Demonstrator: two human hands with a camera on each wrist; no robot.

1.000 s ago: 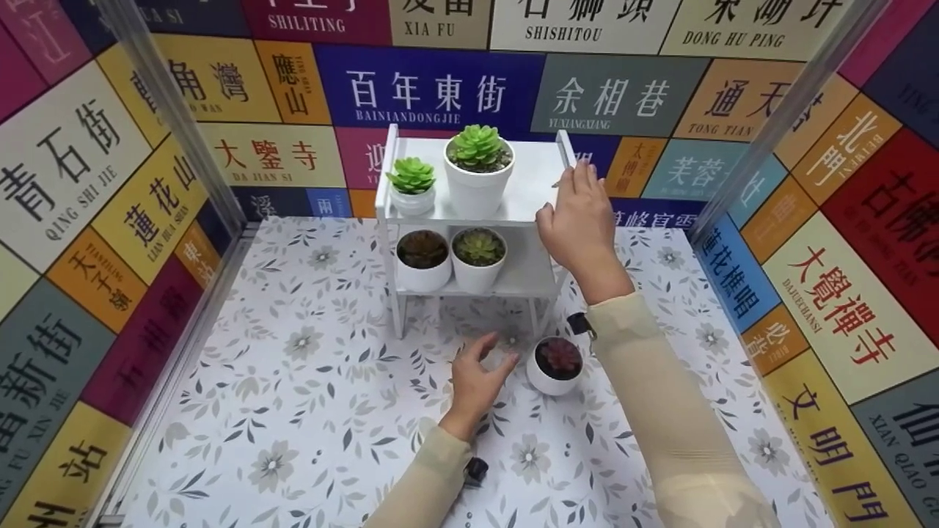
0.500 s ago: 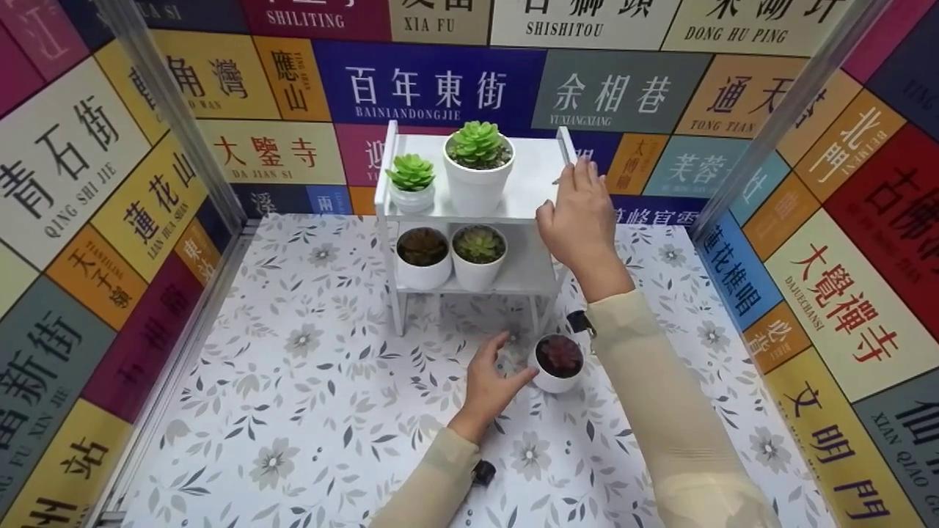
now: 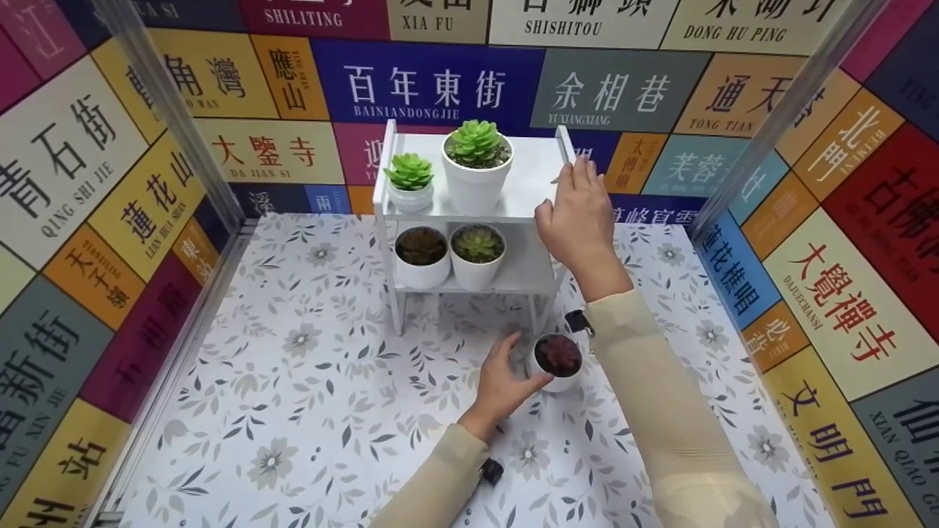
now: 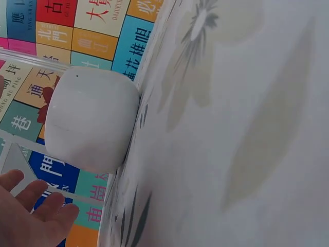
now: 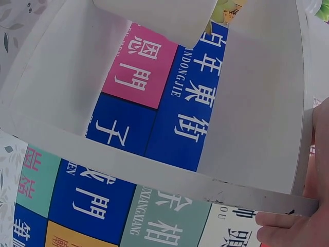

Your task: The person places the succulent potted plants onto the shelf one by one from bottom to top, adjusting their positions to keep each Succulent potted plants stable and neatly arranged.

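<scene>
A white pot with a dark red succulent (image 3: 556, 356) stands on the floral surface, right of centre in the head view. My left hand (image 3: 506, 385) is spread at its left side, thumb tip overlapping the front of the pot in the head view. In the left wrist view the fingers (image 4: 49, 206) are apart and the white pot (image 4: 92, 121) stands just beyond them. My right hand (image 3: 579, 213) holds the upper right corner of a white two-tier shelf (image 3: 535, 172). In the right wrist view the thumb and fingers (image 5: 280, 226) lie either side of that corner.
A large potted green succulent (image 3: 477, 172) and a small one (image 3: 411, 183) stand on the top tier. On the lower tier are a brown succulent pot (image 3: 422, 257) and a green one (image 3: 478, 257). Walls with coloured Chinese signs (image 3: 429, 84) enclose the surface.
My left hand has moved right, across the floral surface to the red succulent's pot, fingers still spread. The right hand stays at the shelf corner, and the pots have not moved.
</scene>
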